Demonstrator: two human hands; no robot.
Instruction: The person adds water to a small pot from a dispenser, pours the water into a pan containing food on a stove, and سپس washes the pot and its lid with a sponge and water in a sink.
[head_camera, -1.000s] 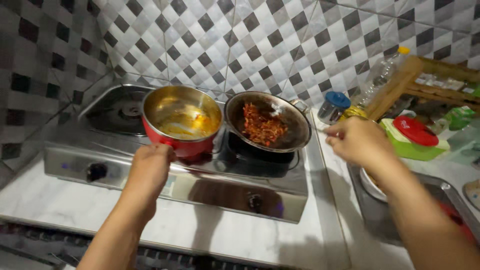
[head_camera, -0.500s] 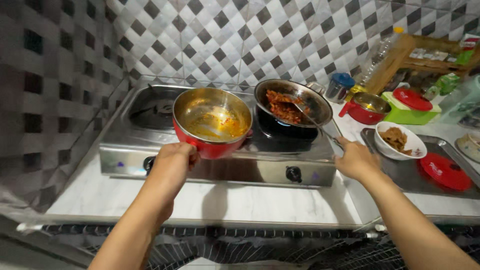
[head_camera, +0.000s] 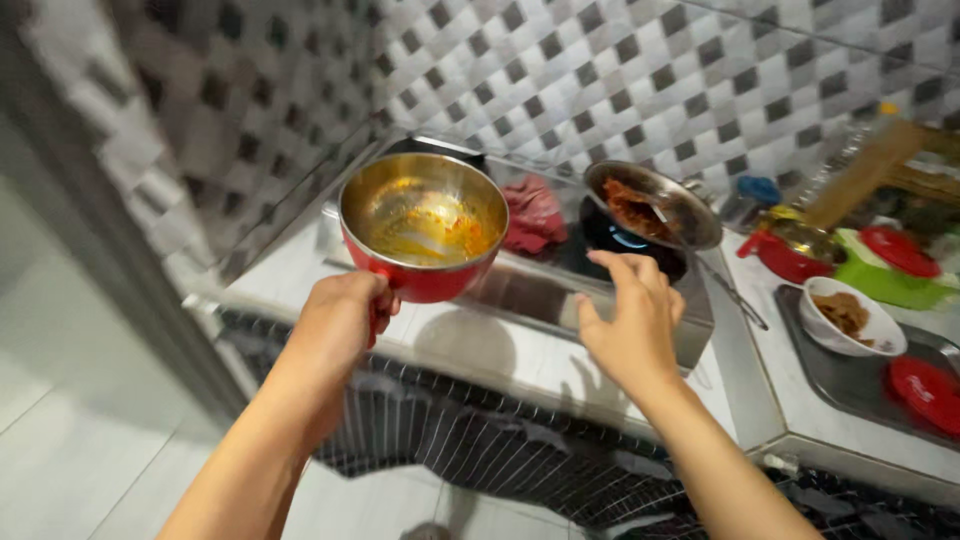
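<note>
The left hand (head_camera: 340, 320) holds a red pot (head_camera: 423, 228) by its handle, with the fingers closed tightly around it, and the pot hangs in the air in front of the gas stove (head_camera: 540, 290), above the edge of the table (head_camera: 500, 350), not resting on any burner. The inside of the pot is shiny metal and almost empty: only orange, oily remains and some small bits stick to the bottom and the wall. So I judge that the emptying of the pot is done, and what is left for it is only to be put down somewhere or cleaned. The right hand (head_camera: 632, 322) holds nothing; its fingers are spread wide and hover just in front of the stove, near the dark frying pan (head_camera: 655, 205). This pan sits on the right burner and contains a reddish-brown cooked food with a metal utensil (head_camera: 700, 262) lying in it. A small blue glow shows under the pan, so the burner seems to be lit, and the cooking there appears not to be finished. To the right, a white bowl (head_camera: 850, 318) with brown food stands on a metal tray (head_camera: 860, 385), near two red lids (head_camera: 925, 392), a second red pot (head_camera: 790, 255) and a green container (head_camera: 885, 282). A dark red cloth (head_camera: 532, 212) lies on the stove behind the held pot.
</note>
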